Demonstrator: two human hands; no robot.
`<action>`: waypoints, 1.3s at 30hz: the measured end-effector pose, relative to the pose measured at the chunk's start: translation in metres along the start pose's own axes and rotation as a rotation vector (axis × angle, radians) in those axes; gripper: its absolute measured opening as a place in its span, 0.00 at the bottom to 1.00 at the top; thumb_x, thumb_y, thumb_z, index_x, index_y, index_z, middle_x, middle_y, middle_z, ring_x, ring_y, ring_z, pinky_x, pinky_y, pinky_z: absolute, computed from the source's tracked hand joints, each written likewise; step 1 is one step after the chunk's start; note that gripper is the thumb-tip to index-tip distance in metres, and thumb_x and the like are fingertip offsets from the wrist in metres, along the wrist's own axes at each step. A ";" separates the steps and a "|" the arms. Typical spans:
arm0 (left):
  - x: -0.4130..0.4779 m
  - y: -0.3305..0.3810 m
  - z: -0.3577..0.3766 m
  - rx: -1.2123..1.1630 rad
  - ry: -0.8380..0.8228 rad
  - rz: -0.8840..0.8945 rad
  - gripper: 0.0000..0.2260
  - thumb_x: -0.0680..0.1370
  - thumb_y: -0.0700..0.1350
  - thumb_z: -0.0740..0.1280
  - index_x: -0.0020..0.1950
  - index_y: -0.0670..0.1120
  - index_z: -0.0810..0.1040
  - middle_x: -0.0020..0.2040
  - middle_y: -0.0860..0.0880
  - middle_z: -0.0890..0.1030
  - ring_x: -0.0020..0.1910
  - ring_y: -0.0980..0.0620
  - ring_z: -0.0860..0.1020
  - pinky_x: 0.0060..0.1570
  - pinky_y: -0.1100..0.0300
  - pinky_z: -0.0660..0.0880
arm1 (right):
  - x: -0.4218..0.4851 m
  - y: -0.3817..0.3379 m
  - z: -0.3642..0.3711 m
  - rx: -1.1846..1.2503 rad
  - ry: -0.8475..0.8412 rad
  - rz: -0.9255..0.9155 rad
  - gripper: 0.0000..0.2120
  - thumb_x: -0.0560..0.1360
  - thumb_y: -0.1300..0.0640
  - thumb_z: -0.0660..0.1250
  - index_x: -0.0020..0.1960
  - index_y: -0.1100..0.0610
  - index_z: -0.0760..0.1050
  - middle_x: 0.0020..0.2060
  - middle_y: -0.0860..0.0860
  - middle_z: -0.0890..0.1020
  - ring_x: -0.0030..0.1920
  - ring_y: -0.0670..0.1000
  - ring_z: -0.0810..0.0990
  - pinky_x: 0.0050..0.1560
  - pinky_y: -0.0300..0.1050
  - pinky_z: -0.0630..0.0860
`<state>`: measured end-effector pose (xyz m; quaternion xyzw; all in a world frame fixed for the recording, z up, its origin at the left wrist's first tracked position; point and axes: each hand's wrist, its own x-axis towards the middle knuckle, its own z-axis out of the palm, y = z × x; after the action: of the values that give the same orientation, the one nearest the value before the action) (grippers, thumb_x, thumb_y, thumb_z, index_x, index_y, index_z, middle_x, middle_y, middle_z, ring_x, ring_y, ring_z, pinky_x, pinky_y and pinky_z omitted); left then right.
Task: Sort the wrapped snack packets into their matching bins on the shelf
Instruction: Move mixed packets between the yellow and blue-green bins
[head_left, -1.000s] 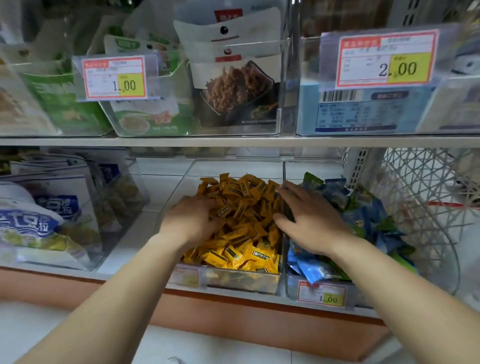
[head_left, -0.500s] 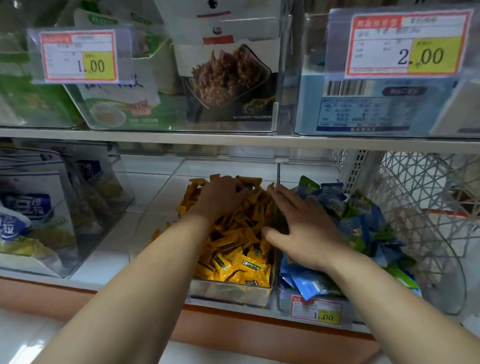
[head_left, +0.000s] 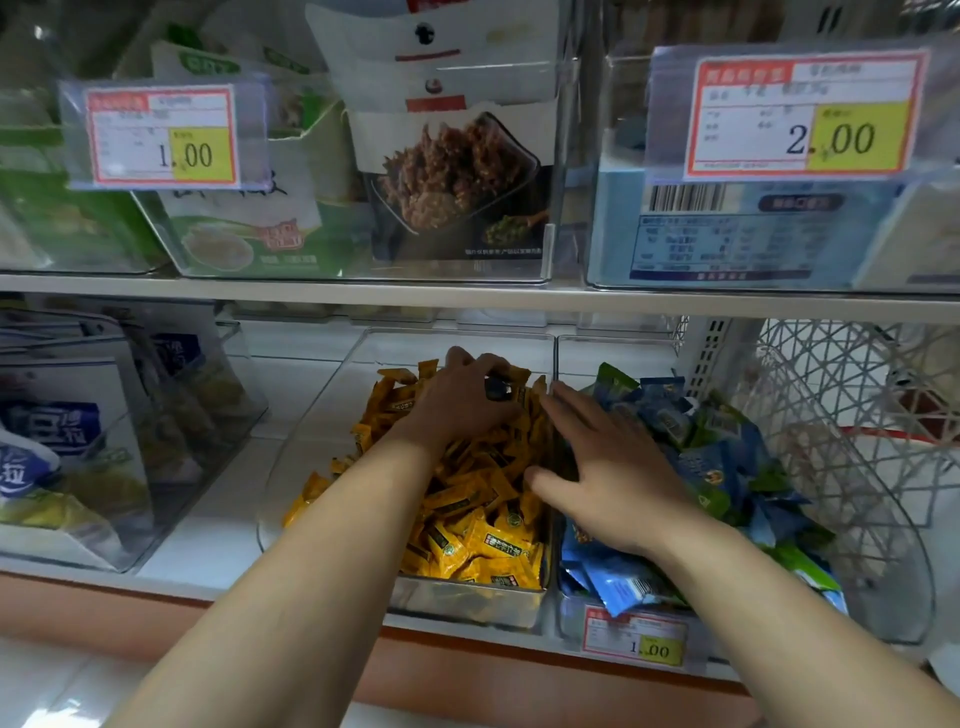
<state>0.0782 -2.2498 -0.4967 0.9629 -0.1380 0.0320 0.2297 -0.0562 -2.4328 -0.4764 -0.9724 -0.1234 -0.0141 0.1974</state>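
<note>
Rakes yellow packets with curled left hand, likely seeking strays; grasp indeterminate. Apparently steadies bin divider with spread right hand.

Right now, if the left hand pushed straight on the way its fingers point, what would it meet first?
Probably the last small yellow wrapped snack packets just beyond the left hand, then the clear plastic bin's back wall; depth is hard to judge.

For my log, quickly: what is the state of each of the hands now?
Left hand: curled over the yellow packets; a grip cannot be told.
Right hand: open, fingers straight.
</note>
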 end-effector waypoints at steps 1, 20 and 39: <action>0.001 -0.001 0.000 -0.019 0.002 -0.023 0.25 0.72 0.63 0.70 0.66 0.58 0.71 0.64 0.47 0.65 0.56 0.49 0.71 0.52 0.55 0.72 | 0.000 0.000 0.000 0.002 0.000 -0.002 0.45 0.67 0.25 0.48 0.80 0.40 0.43 0.78 0.35 0.41 0.79 0.48 0.48 0.78 0.51 0.44; -0.034 0.005 -0.042 -0.404 0.294 0.001 0.04 0.76 0.50 0.72 0.50 0.55 0.83 0.50 0.58 0.81 0.51 0.57 0.78 0.48 0.62 0.74 | 0.000 -0.004 -0.007 -0.028 -0.023 0.009 0.42 0.70 0.27 0.52 0.79 0.39 0.44 0.80 0.39 0.45 0.79 0.52 0.51 0.77 0.52 0.48; -0.160 0.057 -0.072 -0.557 0.230 -0.055 0.11 0.79 0.52 0.68 0.60 0.54 0.74 0.44 0.56 0.85 0.45 0.59 0.82 0.45 0.58 0.77 | -0.060 -0.033 -0.062 0.619 0.333 0.210 0.02 0.77 0.48 0.70 0.47 0.46 0.78 0.42 0.42 0.84 0.40 0.45 0.84 0.41 0.41 0.79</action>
<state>-0.0909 -2.2259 -0.4280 0.8562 -0.0887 0.0955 0.4999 -0.1209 -2.4417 -0.4113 -0.8584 0.0125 -0.1140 0.5001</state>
